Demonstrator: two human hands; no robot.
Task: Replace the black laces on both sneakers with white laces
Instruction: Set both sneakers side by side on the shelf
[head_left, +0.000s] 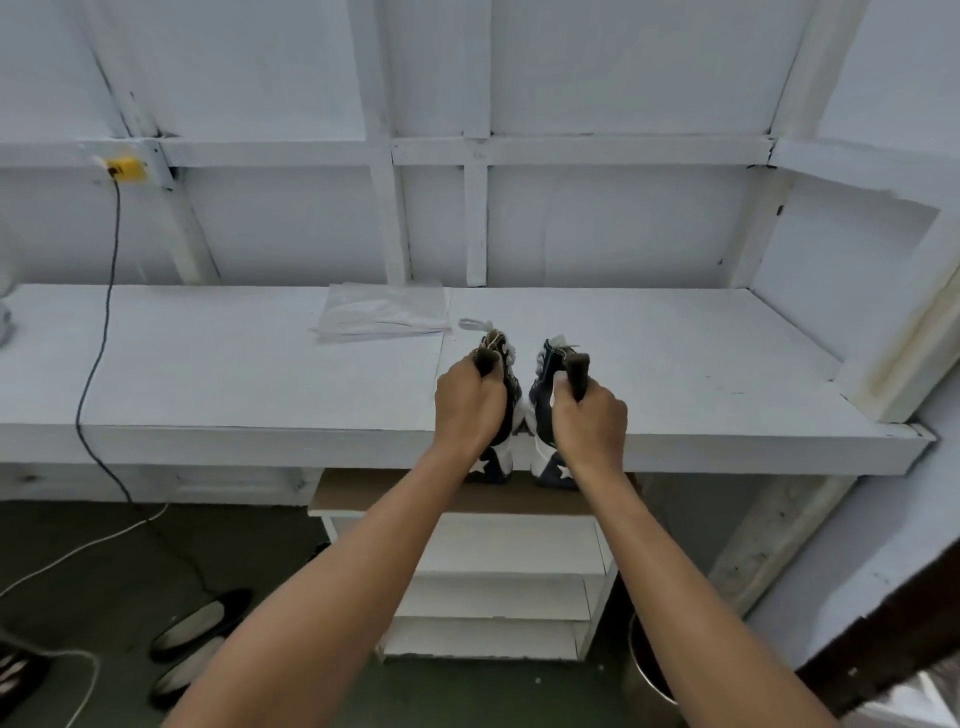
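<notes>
Two dark high-top sneakers with white soles and a white star at each heel hang side by side over the front edge of the white table (260, 374). My left hand (467, 405) grips the heel tab of the left sneaker (506, 395). My right hand (589, 415) grips the heel tab of the right sneaker (545, 395). White laces (475, 325) show at the tops of both sneakers, and one loose white end trails onto the table behind the left one. I see no black laces.
A clear plastic bag (384, 312) lies on the table behind the sneakers. A black cable (98, 338) runs from a yellow socket (124, 169) down over the table. Under the table stand white shelves (493, 587), flat shoes (197, 629) and a metal bucket (649, 670).
</notes>
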